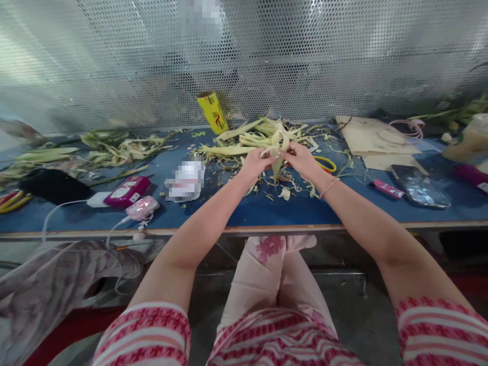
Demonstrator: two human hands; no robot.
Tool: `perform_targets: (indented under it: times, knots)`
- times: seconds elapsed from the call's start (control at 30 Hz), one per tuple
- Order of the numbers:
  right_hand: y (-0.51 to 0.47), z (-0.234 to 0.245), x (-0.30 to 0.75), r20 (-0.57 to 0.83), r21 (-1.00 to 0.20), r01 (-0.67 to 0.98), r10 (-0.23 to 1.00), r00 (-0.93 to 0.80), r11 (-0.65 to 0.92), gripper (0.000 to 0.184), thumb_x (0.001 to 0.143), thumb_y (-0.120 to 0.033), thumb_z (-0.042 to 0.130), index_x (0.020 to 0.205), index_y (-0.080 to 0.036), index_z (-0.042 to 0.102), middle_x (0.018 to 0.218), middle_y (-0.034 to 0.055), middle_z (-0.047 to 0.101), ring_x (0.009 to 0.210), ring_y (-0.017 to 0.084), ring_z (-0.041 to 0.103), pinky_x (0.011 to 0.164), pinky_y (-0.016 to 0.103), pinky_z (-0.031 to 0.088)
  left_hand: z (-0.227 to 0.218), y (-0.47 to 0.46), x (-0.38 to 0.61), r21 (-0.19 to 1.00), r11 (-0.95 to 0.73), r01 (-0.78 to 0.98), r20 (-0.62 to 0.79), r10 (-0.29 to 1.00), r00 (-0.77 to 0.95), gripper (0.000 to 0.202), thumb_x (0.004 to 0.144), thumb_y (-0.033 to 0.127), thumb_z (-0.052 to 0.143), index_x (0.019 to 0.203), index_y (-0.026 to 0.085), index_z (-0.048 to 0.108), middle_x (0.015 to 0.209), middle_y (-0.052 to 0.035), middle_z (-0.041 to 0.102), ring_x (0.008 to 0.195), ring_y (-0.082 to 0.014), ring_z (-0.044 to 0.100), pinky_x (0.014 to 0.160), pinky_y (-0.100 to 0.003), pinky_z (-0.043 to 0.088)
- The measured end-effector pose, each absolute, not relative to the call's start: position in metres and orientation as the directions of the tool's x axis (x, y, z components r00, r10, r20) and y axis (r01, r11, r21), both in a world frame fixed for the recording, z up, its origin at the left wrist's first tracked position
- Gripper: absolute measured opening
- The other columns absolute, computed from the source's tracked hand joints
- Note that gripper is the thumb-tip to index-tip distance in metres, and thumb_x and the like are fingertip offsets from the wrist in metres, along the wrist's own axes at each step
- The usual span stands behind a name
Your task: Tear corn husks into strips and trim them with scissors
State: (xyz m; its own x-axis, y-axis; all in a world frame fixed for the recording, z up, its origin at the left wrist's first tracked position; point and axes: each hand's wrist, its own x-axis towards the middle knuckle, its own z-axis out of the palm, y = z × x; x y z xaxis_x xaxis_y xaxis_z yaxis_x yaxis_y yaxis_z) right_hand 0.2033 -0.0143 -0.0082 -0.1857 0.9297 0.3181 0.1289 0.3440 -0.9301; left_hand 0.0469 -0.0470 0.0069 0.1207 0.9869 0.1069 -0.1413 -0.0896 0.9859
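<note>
My left hand (254,165) and my right hand (302,158) meet over the blue table (267,208), both pinched on a pale green corn husk strip (277,147) that hangs down between them. Just behind my hands lies a pile of peeled husks (247,140). Small husk scraps (284,192) lie on the table under my hands. A thin bracelet sits on my right wrist.
A yellow roll (212,112) leans against the perforated metal wall. More husks (114,145) lie at the left. A pink device (127,191), a pink case (142,207) and cables are front left. A phone (419,187), cardboard (375,137) and a yellow ring (326,163) are right.
</note>
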Motion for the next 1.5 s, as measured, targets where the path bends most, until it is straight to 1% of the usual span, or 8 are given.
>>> perform_targets:
  times: [0.27, 0.47, 0.7, 0.83, 1.07, 1.2, 1.33, 1.5]
  knots:
    - [-0.0124, -0.011, 0.2038, 0.384, -0.885, 0.175, 0.889, -0.248, 0.431, 0.038, 0.074, -0.052, 0.079, 0.075, -0.02, 0.059, 0.074, 0.002, 0.062, 0.066, 0.016, 0.059, 0.056, 0.029, 0.052, 0.0071, -0.0494, 0.0475, 0.984, -0.106, -0.145, 0.121, 0.988, 0.093, 0.017, 0.077, 0.012, 0.073, 0.065, 0.014, 0.06, 0.057, 0.0035, 0.059, 0.058, -0.0087, 0.058, 0.072, -0.026, 0.054]
    - [-0.0127, -0.0086, 0.2035, 0.452, -0.822, 0.267, 0.861, -0.231, 0.503, 0.03, 0.078, -0.045, 0.076, 0.078, -0.02, 0.06, 0.071, 0.0017, 0.061, 0.062, 0.016, 0.058, 0.057, 0.032, 0.052, 0.0082, -0.0501, 0.0502, 0.974, -0.02, -0.227, 0.039, 0.996, 0.082, 0.013, 0.08, 0.01, 0.068, 0.069, 0.012, 0.061, 0.059, 0.0017, 0.062, 0.056, -0.0073, 0.057, 0.065, -0.022, 0.05]
    - [-0.0149, -0.0091, 0.2016, 0.41, -0.876, 0.177, 0.886, -0.215, 0.448, 0.038, 0.076, -0.055, 0.075, 0.082, -0.021, 0.059, 0.078, 0.0033, 0.061, 0.069, 0.017, 0.058, 0.057, 0.031, 0.051, 0.0062, -0.0501, 0.0498, 0.967, -0.068, -0.245, 0.094, 0.991, 0.094, 0.029, 0.068, 0.016, 0.082, 0.06, 0.014, 0.054, 0.055, 0.0051, 0.055, 0.057, -0.0072, 0.056, 0.066, -0.023, 0.05]
    - [-0.0153, -0.01, 0.2014, 0.397, -0.871, 0.204, 0.885, -0.245, 0.447, 0.039, 0.076, -0.055, 0.073, 0.075, -0.019, 0.057, 0.071, 0.0013, 0.057, 0.067, 0.016, 0.053, 0.06, 0.03, 0.046, 0.0056, -0.0506, 0.0489, 0.982, -0.06, -0.181, 0.075, 0.994, 0.077, 0.024, 0.063, 0.013, 0.085, 0.066, 0.013, 0.062, 0.059, 0.0046, 0.058, 0.057, -0.0067, 0.054, 0.063, -0.022, 0.048]
    - [-0.0122, -0.012, 0.2044, 0.457, -0.826, 0.256, 0.862, -0.217, 0.503, 0.03, 0.081, -0.044, 0.068, 0.072, -0.019, 0.054, 0.072, 0.0008, 0.056, 0.067, 0.015, 0.05, 0.062, 0.029, 0.039, 0.0099, -0.0516, 0.0523, 0.968, 0.017, -0.252, -0.006, 0.999, 0.045, 0.01, 0.077, 0.006, 0.069, 0.069, 0.011, 0.064, 0.055, 0.0018, 0.059, 0.055, -0.0068, 0.057, 0.063, -0.021, 0.051]
    - [-0.0146, -0.0104, 0.2029, 0.415, -0.842, 0.275, 0.882, -0.223, 0.465, 0.039, 0.079, -0.053, 0.069, 0.068, -0.02, 0.051, 0.065, -0.0017, 0.05, 0.061, 0.013, 0.046, 0.058, 0.028, 0.037, 0.0108, -0.0506, 0.053, 0.964, 0.048, -0.263, -0.041, 0.999, 0.033, 0.015, 0.077, 0.004, 0.067, 0.065, 0.011, 0.061, 0.053, 0.0016, 0.058, 0.052, -0.0061, 0.056, 0.062, -0.02, 0.051]
    - [-0.0151, -0.012, 0.2016, 0.393, -0.872, 0.196, 0.88, -0.268, 0.449, 0.046, 0.074, -0.064, 0.069, 0.074, -0.02, 0.055, 0.069, 0.0, 0.054, 0.064, 0.014, 0.048, 0.056, 0.028, 0.039, 0.0096, -0.0499, 0.0522, 0.961, 0.036, -0.273, -0.027, 0.999, 0.033, 0.016, 0.077, 0.006, 0.07, 0.065, 0.011, 0.061, 0.053, 0.0012, 0.059, 0.052, -0.0063, 0.057, 0.063, -0.021, 0.051]
    - [-0.0149, -0.0111, 0.2021, 0.438, -0.84, 0.235, 0.866, -0.239, 0.49, 0.047, 0.072, -0.064, 0.071, 0.071, -0.019, 0.055, 0.066, -0.0006, 0.052, 0.063, 0.013, 0.044, 0.056, 0.027, 0.037, 0.0086, -0.0483, 0.0528, 0.96, 0.035, -0.278, -0.028, 0.999, 0.03, 0.017, 0.079, 0.007, 0.07, 0.065, 0.011, 0.061, 0.053, 0.0021, 0.057, 0.05, -0.0054, 0.054, 0.059, -0.019, 0.049]
